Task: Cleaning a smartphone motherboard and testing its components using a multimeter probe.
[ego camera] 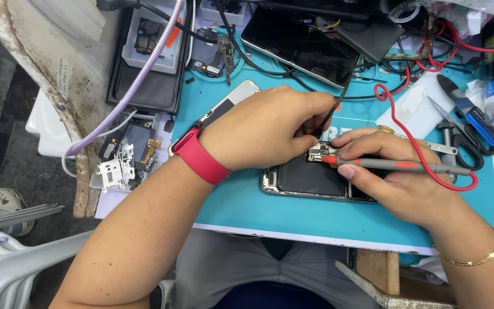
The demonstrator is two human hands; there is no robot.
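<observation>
The opened phone (310, 180) lay back-off on the teal mat (247, 206), its board exposed and no cover refitted. The right hand (395, 177) had its grip closed on a red probe (395, 165) touching the board, while the left hand (264, 129) pinched a black probe lead (338, 100) beside it. The counter (293, 234) around was crowded with phone parts (124, 163), scissors (464, 143) and red wires (430, 166).

An opened black smartphone (310, 180) lies on a teal rubber work mat (241, 200) atop the desk, scissors (464, 134) to its right, a white plastic parts tray (152, 37) behind-left.
</observation>
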